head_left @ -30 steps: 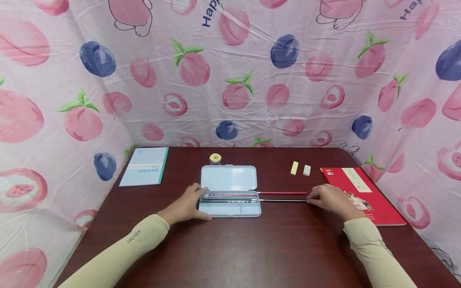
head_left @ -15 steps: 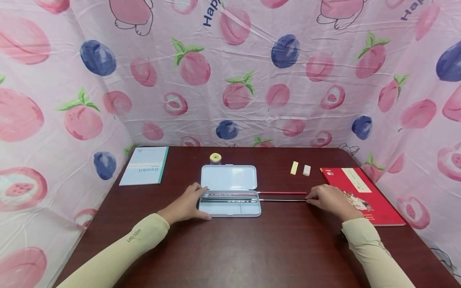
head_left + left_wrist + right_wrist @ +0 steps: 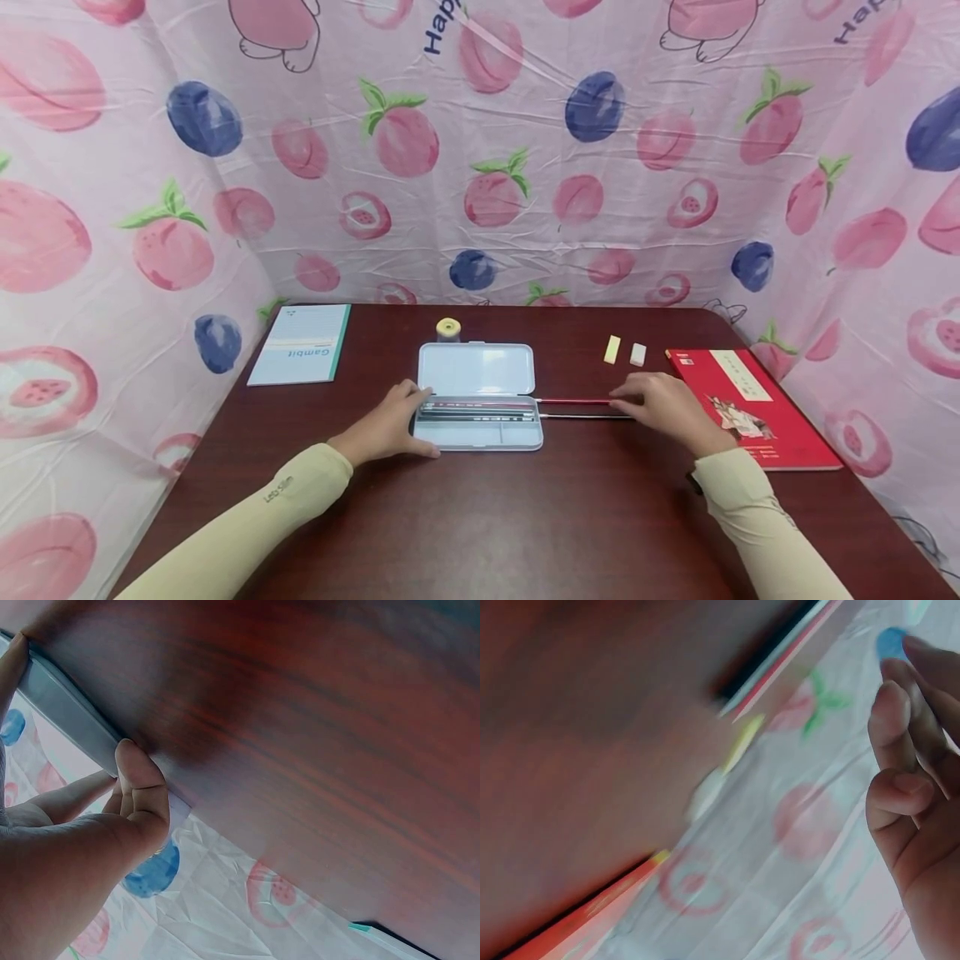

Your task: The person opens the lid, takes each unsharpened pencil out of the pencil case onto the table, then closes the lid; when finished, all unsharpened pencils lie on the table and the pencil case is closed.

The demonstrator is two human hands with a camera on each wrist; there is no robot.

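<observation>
A light blue pencil case (image 3: pixel 457 437) lies with its lid (image 3: pixel 472 369) up, several pencils (image 3: pixel 480 414) in its long compartment. My left hand (image 3: pixel 382 427) holds the case's left end, thumb at the near corner and fingers towards the hinge; the left wrist view shows the thumb (image 3: pixel 139 765) against its side wall. Right of the case, a red pencil (image 3: pixel 573 402) and a dark pencil (image 3: pixel 585 417) lie on the table, ends close to the case. Over their right ends hovers my right hand (image 3: pixel 667 410), fingers loosely bent, holding nothing in the blurred right wrist view.
Behind the case stands a roll of yellowish tape (image 3: pixel 448 330). A yellow block (image 3: pixel 612 350) and a white eraser (image 3: pixel 637 354) lie at the back right. A red book (image 3: pixel 757 412) is beyond my right hand; a pale notebook (image 3: pixel 300 343) lies back left.
My right hand has let go of the dark pencil's right end and shifted left, slightly up. The left hand, case and pencils look unmoved.
</observation>
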